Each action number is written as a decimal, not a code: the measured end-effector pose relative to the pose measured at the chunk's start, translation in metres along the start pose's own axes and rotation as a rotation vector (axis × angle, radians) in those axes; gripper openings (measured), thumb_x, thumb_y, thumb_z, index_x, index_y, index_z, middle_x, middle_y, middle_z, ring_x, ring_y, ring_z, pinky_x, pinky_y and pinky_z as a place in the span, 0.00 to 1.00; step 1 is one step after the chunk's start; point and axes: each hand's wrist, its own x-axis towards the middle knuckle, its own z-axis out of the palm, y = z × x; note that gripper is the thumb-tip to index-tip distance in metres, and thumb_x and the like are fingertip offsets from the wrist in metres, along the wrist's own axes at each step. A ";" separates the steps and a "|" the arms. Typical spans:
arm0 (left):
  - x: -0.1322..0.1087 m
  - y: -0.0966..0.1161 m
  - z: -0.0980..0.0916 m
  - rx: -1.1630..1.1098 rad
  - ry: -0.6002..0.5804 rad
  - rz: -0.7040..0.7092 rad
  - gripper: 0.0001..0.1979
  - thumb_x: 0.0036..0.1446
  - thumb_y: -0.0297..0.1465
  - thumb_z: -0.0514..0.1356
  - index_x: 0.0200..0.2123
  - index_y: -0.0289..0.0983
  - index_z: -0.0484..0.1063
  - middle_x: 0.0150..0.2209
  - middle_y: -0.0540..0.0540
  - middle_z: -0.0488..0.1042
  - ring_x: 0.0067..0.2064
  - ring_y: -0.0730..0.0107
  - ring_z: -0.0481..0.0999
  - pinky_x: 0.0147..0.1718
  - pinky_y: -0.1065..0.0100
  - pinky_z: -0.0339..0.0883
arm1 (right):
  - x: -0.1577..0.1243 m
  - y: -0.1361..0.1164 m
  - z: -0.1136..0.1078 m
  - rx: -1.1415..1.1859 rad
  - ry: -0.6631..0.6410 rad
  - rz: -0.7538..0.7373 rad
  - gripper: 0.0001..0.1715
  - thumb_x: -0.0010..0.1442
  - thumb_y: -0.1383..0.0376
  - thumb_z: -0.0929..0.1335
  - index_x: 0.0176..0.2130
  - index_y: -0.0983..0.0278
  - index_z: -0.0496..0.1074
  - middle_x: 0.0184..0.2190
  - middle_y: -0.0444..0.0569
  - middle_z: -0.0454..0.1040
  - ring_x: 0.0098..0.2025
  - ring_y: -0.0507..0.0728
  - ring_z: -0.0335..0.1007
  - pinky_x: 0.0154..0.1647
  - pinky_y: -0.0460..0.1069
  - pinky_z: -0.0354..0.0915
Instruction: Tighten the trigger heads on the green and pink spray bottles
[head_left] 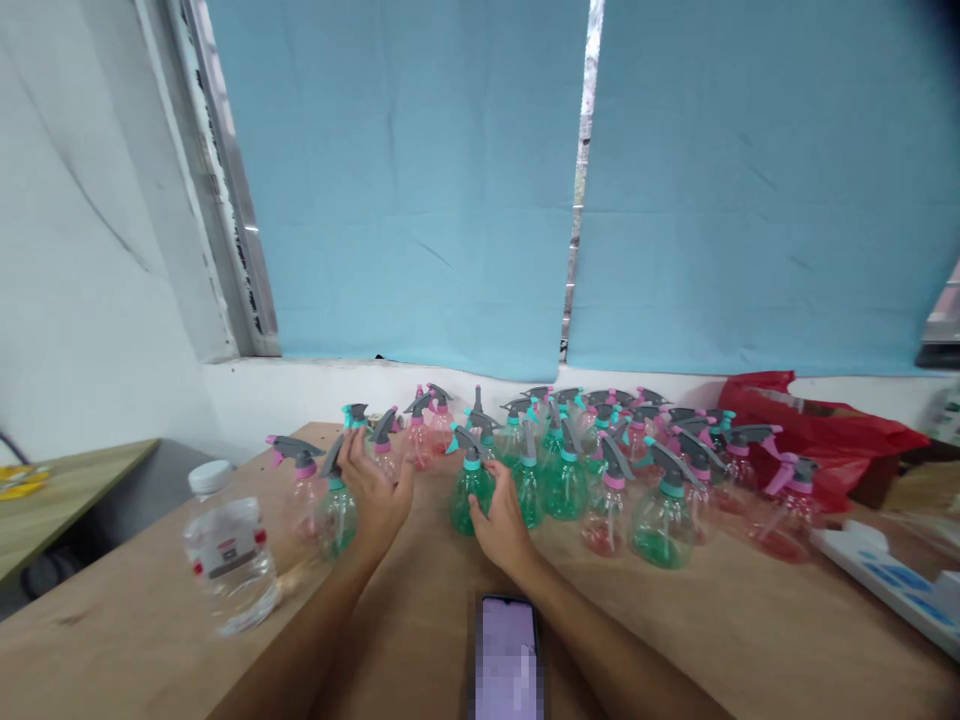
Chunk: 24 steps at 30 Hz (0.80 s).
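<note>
Several small spray bottles with grey triggers stand on a wooden table (420, 620), some green, some pink. My left hand (375, 492) has its fingers spread and touches a green spray bottle (337, 510) at the left of the group. My right hand (501, 520) curls around the base of another green spray bottle (471, 490) in the middle. A pink bottle (301, 480) stands just left of my left hand.
A clear water bottle with a white cap (225, 560) stands at the left. A phone (508, 655) lies near the front edge between my forearms. A red plastic bag (817, 430) and a white power strip (892, 575) are at the right. Blue blinds (420, 180) hang behind.
</note>
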 end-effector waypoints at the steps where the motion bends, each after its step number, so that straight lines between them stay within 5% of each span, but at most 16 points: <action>1: -0.001 0.000 0.000 -0.002 -0.013 -0.007 0.38 0.61 0.34 0.61 0.69 0.33 0.47 0.66 0.28 0.52 0.69 0.41 0.52 0.66 0.39 0.50 | 0.000 0.000 0.000 0.002 -0.001 0.001 0.32 0.60 0.72 0.65 0.62 0.63 0.57 0.57 0.59 0.66 0.62 0.64 0.63 0.64 0.63 0.62; 15: -0.008 0.006 0.003 -0.090 -0.095 0.024 0.35 0.63 0.36 0.60 0.68 0.33 0.49 0.63 0.29 0.55 0.70 0.43 0.52 0.67 0.41 0.49 | 0.000 0.001 0.000 -0.006 -0.010 -0.002 0.31 0.60 0.71 0.65 0.62 0.64 0.57 0.57 0.59 0.66 0.62 0.64 0.63 0.64 0.63 0.62; 22: 0.025 0.020 -0.029 0.048 -0.043 0.288 0.24 0.59 0.35 0.63 0.59 0.39 0.65 0.58 0.36 0.62 0.67 0.41 0.58 0.64 0.43 0.54 | 0.000 0.000 -0.001 -0.016 -0.017 0.007 0.32 0.60 0.71 0.65 0.62 0.63 0.57 0.57 0.59 0.67 0.61 0.65 0.64 0.63 0.63 0.63; 24: 0.041 0.017 -0.039 0.152 0.015 0.246 0.23 0.60 0.34 0.63 0.58 0.39 0.66 0.58 0.36 0.64 0.67 0.40 0.59 0.63 0.42 0.52 | 0.000 -0.001 -0.002 -0.020 -0.023 0.013 0.32 0.60 0.71 0.65 0.62 0.63 0.57 0.57 0.59 0.67 0.61 0.65 0.64 0.63 0.63 0.63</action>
